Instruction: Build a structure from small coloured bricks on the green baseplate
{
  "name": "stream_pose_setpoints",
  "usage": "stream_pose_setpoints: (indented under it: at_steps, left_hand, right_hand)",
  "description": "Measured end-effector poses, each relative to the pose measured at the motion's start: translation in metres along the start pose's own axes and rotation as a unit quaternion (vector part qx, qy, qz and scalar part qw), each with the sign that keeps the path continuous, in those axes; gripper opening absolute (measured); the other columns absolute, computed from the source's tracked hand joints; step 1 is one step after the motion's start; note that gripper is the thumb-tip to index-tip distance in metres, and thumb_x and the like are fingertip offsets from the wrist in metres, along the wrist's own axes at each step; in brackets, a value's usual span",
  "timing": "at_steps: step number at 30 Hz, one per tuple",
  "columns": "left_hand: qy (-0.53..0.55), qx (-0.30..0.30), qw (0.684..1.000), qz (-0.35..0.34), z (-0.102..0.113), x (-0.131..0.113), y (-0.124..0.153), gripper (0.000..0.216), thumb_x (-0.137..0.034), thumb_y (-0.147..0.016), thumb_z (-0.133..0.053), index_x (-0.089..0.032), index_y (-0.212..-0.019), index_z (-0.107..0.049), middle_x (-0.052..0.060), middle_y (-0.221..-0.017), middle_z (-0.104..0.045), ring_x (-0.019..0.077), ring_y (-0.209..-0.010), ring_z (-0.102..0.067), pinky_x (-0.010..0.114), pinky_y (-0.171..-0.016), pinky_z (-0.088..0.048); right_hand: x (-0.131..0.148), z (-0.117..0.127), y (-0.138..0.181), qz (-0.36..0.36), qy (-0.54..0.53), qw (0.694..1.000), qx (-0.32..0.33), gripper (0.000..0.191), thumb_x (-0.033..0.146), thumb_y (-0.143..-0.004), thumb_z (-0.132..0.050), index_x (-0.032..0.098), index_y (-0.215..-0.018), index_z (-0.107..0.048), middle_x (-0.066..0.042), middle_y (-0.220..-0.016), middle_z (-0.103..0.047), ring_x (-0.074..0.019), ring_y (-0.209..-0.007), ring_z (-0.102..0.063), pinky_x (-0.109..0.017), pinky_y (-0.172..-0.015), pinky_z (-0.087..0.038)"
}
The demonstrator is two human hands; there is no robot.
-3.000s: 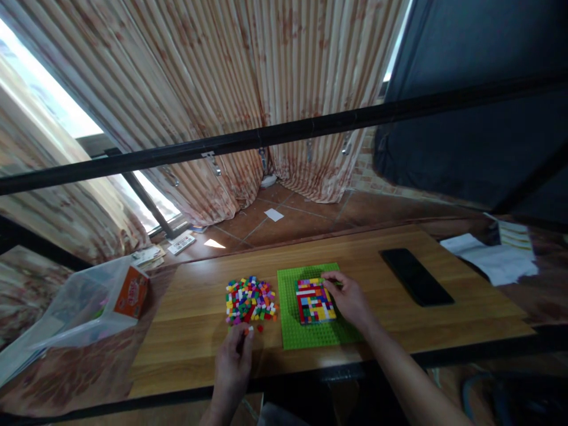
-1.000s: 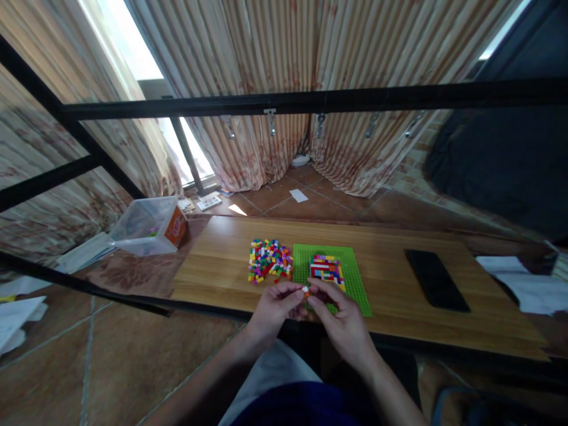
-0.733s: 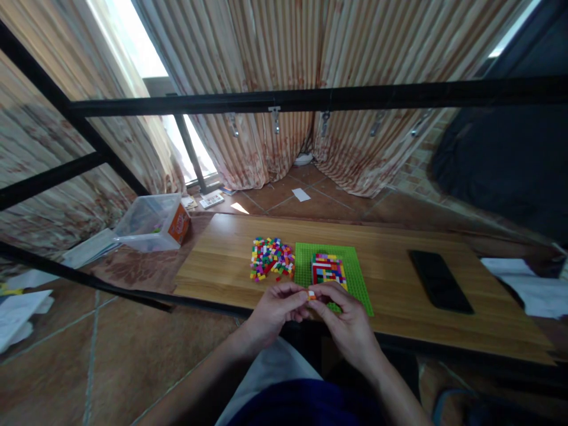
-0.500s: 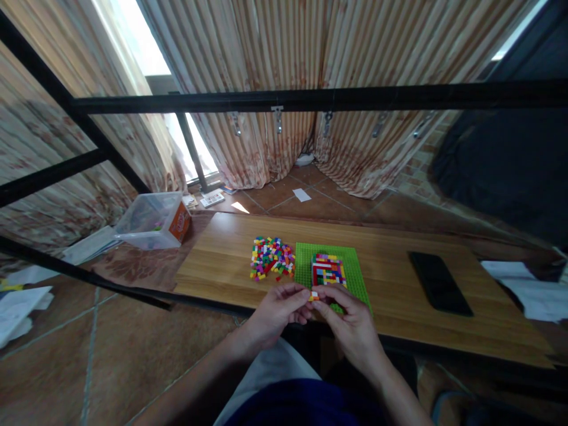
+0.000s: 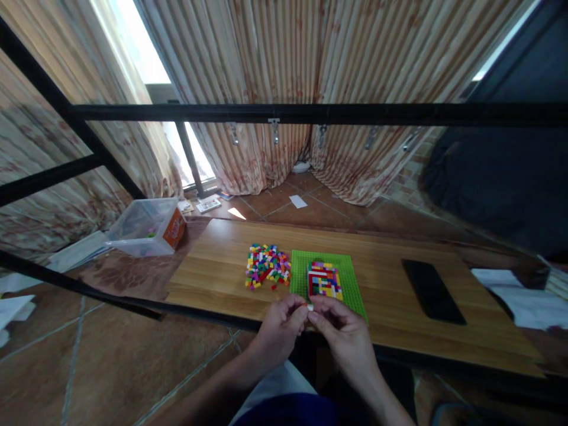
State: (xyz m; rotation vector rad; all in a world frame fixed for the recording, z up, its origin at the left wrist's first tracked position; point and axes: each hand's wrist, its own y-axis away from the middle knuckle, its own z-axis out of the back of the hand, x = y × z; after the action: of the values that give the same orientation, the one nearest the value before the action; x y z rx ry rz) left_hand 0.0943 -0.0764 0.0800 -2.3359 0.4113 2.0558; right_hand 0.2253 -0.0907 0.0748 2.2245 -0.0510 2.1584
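My left hand (image 5: 283,327) and my right hand (image 5: 342,335) meet at the near edge of the wooden table (image 5: 222,272), fingertips pinched together on a tiny white brick (image 5: 310,307). Just beyond them lies a green baseplate (image 5: 350,293) carrying a square block of many-coloured bricks (image 5: 324,280). A loose pile of small coloured bricks (image 5: 267,273) sits on the table to the left of the plate. Both hands are closed in a pinch.
A black phone (image 5: 432,291) lies on the table to the right. White papers (image 5: 519,296) rest past the right end. A clear plastic box (image 5: 144,226) with an orange label stands left of the table. A black metal bar (image 5: 310,112) crosses above; curtains hang behind.
Three seconds ago my left hand was at the pile and my right hand on the built block. Both hands have since come together at the table's near edge, holding a small brick.
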Motion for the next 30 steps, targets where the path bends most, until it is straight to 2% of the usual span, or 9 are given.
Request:
stream_pose_setpoints:
  at_steps: [4, 8, 12, 17, 23, 30]
  left_hand:
    - [0.006, 0.015, 1.0, 0.013, 0.0, 0.004, -0.003, 0.025, -0.04, -0.078, -0.059, -0.016, -0.074, -0.056, -0.005, -0.054, -0.045, 0.007, -0.047, -0.038, 0.02, -0.047, -0.033]
    - [-0.005, -0.023, 1.0, -0.009, 0.015, 0.015, -0.014, 0.029, -0.043, -0.079, -0.058, -0.017, -0.069, -0.051, -0.005, -0.056, -0.043, 0.0076, -0.05, -0.038, 0.021, -0.049, -0.034]
    - [-0.102, -0.079, 0.989, -0.065, 0.043, 0.032, -0.029, 0.03, -0.045, -0.082, -0.055, -0.018, -0.069, -0.052, -0.005, -0.057, -0.043, 0.0093, -0.054, -0.039, 0.021, -0.052, -0.034]
    - [-0.216, -0.08, 0.967, -0.104, 0.066, 0.037, -0.039, 0.028, -0.042, -0.086, -0.051, -0.017, -0.075, -0.057, -0.003, -0.061, -0.048, 0.0109, -0.056, -0.042, 0.022, -0.054, -0.035]
    - [-0.288, -0.066, 0.948, -0.116, 0.066, 0.033, -0.043, 0.025, -0.036, -0.09, -0.046, -0.017, -0.078, -0.058, -0.001, -0.068, -0.055, 0.0135, -0.065, -0.049, 0.023, -0.06, -0.038]
    - [-0.265, -0.058, 0.954, -0.13, 0.048, 0.031, -0.044, 0.019, -0.031, -0.092, -0.045, -0.018, -0.083, -0.056, 0.0, -0.073, -0.055, 0.0138, -0.069, -0.051, 0.024, -0.065, -0.04]
  right_hand:
    - [-0.003, 0.007, 0.002, -0.025, -0.035, 0.999, -0.022, 0.032, 0.045, -0.069, -0.074, 0.025, -0.094, -0.073, -0.003, -0.083, -0.072, -0.0182, -0.075, -0.066, -0.033, -0.072, -0.055]
    - [-0.009, 0.028, 0.001, -0.027, 0.043, 0.997, -0.054, 0.033, 0.05, -0.074, -0.068, 0.025, -0.095, -0.074, -0.004, -0.087, -0.073, -0.0169, -0.067, -0.064, -0.031, -0.064, -0.054]
    - [-0.015, 0.054, -0.004, -0.016, 0.14, 0.986, -0.085, 0.034, 0.051, -0.078, -0.063, 0.023, -0.094, -0.074, -0.004, -0.076, -0.07, -0.0183, -0.069, -0.063, -0.03, -0.066, -0.053]
    - [-0.013, 0.071, -0.016, -0.015, 0.189, 0.977, -0.094, 0.034, 0.051, -0.08, -0.06, 0.022, -0.096, -0.071, -0.006, -0.087, -0.071, -0.0207, -0.078, -0.066, -0.031, -0.069, -0.053]
    - [-0.01, 0.067, -0.039, -0.004, 0.214, 0.97, -0.117, 0.036, 0.053, -0.08, -0.058, 0.02, -0.092, -0.069, -0.006, -0.083, -0.072, -0.0212, -0.076, -0.068, -0.031, -0.068, -0.054]
    - [-0.013, 0.064, -0.054, -0.005, 0.184, 0.973, -0.142, 0.04, 0.053, -0.081, -0.056, 0.019, -0.1, -0.067, -0.007, -0.083, -0.073, -0.0219, -0.076, -0.07, -0.034, -0.069, -0.056]
